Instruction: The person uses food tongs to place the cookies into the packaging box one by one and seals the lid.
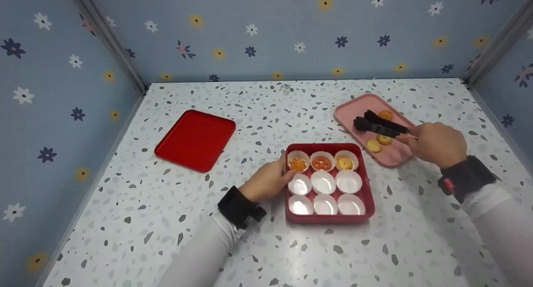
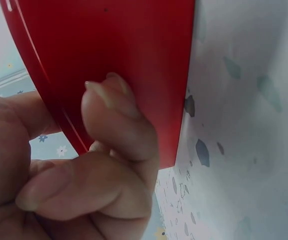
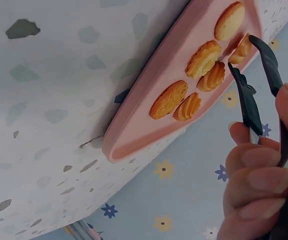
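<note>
My left hand (image 1: 268, 180) grips the left wall of a red square box (image 1: 329, 219), its thumb over the rim and its fingers curled against the outside. White paper cups (image 1: 323, 182) stand in rows in this box, and the back row holds three cookies, one per cup. My right hand (image 1: 439, 144) holds black tongs (image 1: 379, 130) over a pink tray (image 1: 393, 157). In the right wrist view, the parted tong tips stand on either side of a ridged cookie (image 3: 241, 50) at one end of the tray. Several other cookies (image 3: 169, 99) lie beside it.
A red lid-like tray (image 1: 195, 141) lies on the speckled table (image 1: 258, 253) at the left. Flower-patterned walls (image 1: 283, 33) enclose the table at the back and sides.
</note>
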### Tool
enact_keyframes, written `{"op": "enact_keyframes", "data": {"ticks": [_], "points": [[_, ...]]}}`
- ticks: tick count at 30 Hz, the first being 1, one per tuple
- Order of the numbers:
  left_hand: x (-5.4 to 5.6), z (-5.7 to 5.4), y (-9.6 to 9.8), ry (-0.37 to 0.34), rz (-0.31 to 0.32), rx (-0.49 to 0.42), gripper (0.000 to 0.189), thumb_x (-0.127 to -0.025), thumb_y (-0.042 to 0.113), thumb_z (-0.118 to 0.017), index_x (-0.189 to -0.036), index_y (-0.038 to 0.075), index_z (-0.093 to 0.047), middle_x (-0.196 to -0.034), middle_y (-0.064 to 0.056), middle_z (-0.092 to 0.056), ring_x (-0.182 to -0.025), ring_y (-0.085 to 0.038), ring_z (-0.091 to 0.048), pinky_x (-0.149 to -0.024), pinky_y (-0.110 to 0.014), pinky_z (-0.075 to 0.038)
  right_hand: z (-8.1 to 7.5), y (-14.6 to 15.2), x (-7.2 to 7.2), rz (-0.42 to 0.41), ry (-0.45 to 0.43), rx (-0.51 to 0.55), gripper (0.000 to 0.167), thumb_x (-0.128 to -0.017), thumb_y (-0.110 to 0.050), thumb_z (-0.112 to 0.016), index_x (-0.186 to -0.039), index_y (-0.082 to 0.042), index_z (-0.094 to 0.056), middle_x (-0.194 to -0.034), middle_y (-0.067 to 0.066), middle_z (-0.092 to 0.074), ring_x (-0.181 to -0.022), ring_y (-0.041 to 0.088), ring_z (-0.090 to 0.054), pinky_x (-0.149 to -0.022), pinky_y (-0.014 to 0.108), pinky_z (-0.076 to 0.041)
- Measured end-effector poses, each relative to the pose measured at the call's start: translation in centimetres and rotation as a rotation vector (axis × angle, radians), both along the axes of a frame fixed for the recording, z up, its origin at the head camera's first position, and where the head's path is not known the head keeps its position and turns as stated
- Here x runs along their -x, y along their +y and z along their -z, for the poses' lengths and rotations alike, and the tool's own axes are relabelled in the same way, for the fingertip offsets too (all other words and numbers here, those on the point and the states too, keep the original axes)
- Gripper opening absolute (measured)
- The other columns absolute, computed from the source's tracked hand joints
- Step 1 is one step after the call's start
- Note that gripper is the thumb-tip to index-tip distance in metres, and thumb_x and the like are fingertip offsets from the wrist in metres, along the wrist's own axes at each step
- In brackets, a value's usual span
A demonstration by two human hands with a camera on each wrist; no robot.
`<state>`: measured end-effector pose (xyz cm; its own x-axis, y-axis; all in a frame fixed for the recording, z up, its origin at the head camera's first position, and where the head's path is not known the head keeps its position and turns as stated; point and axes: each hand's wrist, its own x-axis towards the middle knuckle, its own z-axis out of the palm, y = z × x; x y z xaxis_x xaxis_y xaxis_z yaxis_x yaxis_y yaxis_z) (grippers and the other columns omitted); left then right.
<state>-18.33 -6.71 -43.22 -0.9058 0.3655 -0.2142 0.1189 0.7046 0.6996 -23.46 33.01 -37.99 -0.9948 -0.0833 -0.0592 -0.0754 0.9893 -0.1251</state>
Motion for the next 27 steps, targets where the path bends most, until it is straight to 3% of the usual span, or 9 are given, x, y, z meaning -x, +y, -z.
{"op": "enact_keyframes", "data": {"ticks": [5,10,15,18,22,27], "points": [[-0.1,-0.1,0.0,0.004,-0.003,-0.007,0.070,-0.103,0.032,-0.053,-0.157,0.003,-0.020,-0.130,-0.017,-0.060,-0.094,-0.020,-0.059,-0.084,-0.032,-0.047,-0.1,0.0,-0.1,0.005,0.006,0.007,0.066,-0.092,-0.054,-0.064,-0.130,-0.001,-0.063,-0.066,0.008,-0.051,-0.057,0.027,-0.047,-0.047,0.036,-0.033],[0.0,0.1,0.0,0.003,-0.003,-0.013,0.070,-0.103,0.032,-0.053,-0.157,0.002,-0.020,-0.134,-0.017,-0.058,-0.097,-0.020,-0.060,-0.085,-0.031,-0.047,-0.2,0.0,0.2,-0.013,-0.062,-0.027,0.068,-0.091,-0.055,-0.064,-0.129,0.001,-0.063,-0.070,0.009,-0.055,-0.061,0.028,-0.049,-0.050,0.037,-0.037],[0.0,0.2,-0.1,0.011,-0.005,-0.021,0.069,-0.103,0.031,-0.053,-0.157,0.002,-0.022,-0.123,-0.016,-0.063,-0.090,-0.019,-0.060,-0.082,-0.031,-0.048,-0.7,-0.4,0.8,-0.039,-0.107,-0.061,0.073,-0.091,-0.062,-0.059,-0.124,0.003,-0.065,-0.071,0.010,-0.055,-0.060,0.028,-0.050,-0.051,0.039,-0.040],[0.0,0.2,-0.2,0.015,0.004,-0.022,0.069,-0.103,0.030,-0.053,-0.157,0.002,-0.021,-0.104,-0.016,-0.066,-0.082,-0.019,-0.058,-0.077,-0.031,-0.048,-0.8,-0.7,1.1,-0.065,-0.094,-0.076,0.069,-0.092,-0.059,-0.060,-0.120,0.004,-0.067,-0.068,0.009,-0.055,-0.058,0.027,-0.052,-0.049,0.038,-0.042],[-0.1,0.2,-0.1,0.019,0.016,-0.019,0.070,-0.103,0.030,-0.053,-0.157,0.001,-0.018,-0.092,-0.012,-0.064,-0.078,-0.019,-0.058,-0.076,-0.031,-0.048,-0.7,-0.7,1.0,-0.086,-0.060,-0.090,0.068,-0.092,-0.057,-0.061,-0.120,0.005,-0.067,-0.068,0.008,-0.056,-0.057,0.026,-0.052,-0.048,0.038,-0.042],[0.0,0.1,0.0,0.010,0.008,-0.028,0.070,-0.103,0.031,-0.054,-0.157,0.002,-0.019,-0.108,-0.013,-0.066,-0.084,-0.018,-0.059,-0.079,-0.030,-0.048,-0.4,-0.4,0.6,-0.090,-0.057,-0.086,0.064,-0.092,-0.055,-0.063,-0.118,0.003,-0.068,-0.066,0.008,-0.054,-0.058,0.026,-0.050,-0.049,0.037,-0.039]]}}
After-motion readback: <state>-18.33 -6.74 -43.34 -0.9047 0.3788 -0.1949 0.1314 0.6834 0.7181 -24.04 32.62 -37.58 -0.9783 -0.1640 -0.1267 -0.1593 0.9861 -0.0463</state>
